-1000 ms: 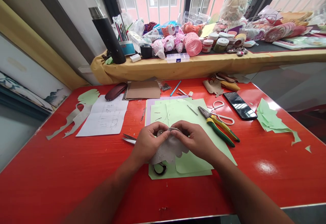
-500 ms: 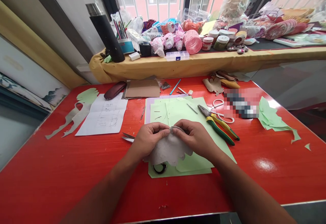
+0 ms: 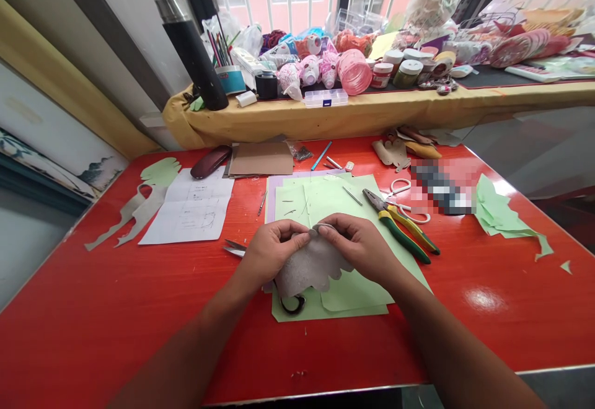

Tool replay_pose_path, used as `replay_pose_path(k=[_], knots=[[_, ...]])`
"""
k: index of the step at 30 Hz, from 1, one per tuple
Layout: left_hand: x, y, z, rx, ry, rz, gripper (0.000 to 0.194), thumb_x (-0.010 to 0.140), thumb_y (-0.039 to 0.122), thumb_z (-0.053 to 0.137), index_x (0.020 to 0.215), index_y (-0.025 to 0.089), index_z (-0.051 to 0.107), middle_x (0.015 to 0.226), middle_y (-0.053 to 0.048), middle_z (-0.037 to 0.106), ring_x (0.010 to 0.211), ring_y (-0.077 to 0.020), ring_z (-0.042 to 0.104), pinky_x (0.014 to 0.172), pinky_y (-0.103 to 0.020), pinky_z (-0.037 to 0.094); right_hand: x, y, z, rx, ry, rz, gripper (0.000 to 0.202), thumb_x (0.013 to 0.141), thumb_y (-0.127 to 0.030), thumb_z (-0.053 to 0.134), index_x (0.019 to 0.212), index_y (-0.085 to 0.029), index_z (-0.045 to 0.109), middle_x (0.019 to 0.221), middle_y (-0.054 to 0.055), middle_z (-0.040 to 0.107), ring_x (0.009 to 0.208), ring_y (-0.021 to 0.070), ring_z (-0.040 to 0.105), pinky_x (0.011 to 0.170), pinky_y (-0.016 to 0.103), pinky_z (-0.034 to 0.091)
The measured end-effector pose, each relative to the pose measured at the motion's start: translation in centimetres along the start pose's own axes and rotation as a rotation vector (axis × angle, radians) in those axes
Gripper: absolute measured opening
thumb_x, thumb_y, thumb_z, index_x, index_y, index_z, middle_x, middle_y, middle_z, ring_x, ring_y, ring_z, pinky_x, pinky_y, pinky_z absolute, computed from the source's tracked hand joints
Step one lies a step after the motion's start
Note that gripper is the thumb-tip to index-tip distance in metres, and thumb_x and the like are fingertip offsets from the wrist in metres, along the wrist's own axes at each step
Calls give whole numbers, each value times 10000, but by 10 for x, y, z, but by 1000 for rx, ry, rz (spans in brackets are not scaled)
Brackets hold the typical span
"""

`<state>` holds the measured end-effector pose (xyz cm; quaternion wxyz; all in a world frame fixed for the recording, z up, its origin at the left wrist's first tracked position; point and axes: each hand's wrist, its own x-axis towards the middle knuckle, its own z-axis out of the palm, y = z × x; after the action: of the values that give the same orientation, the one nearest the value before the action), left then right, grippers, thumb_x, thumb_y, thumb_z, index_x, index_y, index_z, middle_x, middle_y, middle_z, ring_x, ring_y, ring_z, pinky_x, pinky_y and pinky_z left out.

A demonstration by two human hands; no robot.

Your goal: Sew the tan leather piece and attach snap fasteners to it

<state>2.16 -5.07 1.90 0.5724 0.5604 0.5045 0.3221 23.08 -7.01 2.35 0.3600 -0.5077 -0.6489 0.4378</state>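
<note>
A grey scallop-edged piece (image 3: 309,268) hangs between my two hands over the green paper sheets (image 3: 357,297). My left hand (image 3: 277,249) pinches its top edge with thumb and fingers. Close beside it, my right hand (image 3: 356,241) pinches the same edge a little to the right. Whether a needle or thread is between the fingertips is too small to tell. Scissors lie partly under my left hand and the grey piece, with the blades (image 3: 235,248) showing at left and a black handle loop (image 3: 292,305) below.
Green-yellow pliers (image 3: 403,226) and white-handled scissors (image 3: 404,201) lie right of my hands. A printed sheet (image 3: 188,207) and a dark case (image 3: 211,162) are at left, cardboard (image 3: 261,158) behind, green scraps (image 3: 499,211) at far right. Jars and a black flask (image 3: 195,56) stand on the sill.
The view has shifted slightly. The grey piece is tilted a little differently, and both hands still pinch its top edge close together.
</note>
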Motion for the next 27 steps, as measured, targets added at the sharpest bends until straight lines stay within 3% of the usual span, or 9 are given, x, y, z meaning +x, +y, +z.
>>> replay_pose_path(k=[8, 14, 18, 27], knots=[[-6, -2, 4, 124, 46, 136, 188, 879, 392, 738, 922, 215, 784, 835, -21, 765, 782, -184, 683, 682, -271, 514, 1, 2, -2, 25, 25, 28, 263, 996, -430, 624, 915, -213, 748, 813, 21, 733, 713, 165, 611, 601, 271, 441], [-8, -1, 7, 270, 71, 283, 112, 918, 316, 695, 896, 233, 767, 797, -6, 733, 734, -168, 627, 716, -289, 509, 1, 2, -2, 16, 23, 15, 231, 991, -404, 639, 927, -229, 775, 856, 21, 767, 789, 187, 656, 678, 287, 478], [-6, -2, 6, 269, 87, 422, 83, 921, 248, 668, 885, 228, 740, 956, -50, 748, 857, -192, 650, 778, -310, 523, 1, 3, -2, 49, -20, 6, 216, 988, -391, 643, 956, -237, 790, 889, 15, 787, 832, 197, 682, 732, 295, 502], [-10, -4, 11, 293, 146, 340, 58, 911, 280, 682, 924, 231, 710, 853, -2, 731, 746, -161, 638, 695, -271, 501, 1, 1, -2, 56, -61, 19, 250, 1003, -405, 620, 971, -236, 802, 907, 15, 796, 852, 201, 691, 752, 292, 509]])
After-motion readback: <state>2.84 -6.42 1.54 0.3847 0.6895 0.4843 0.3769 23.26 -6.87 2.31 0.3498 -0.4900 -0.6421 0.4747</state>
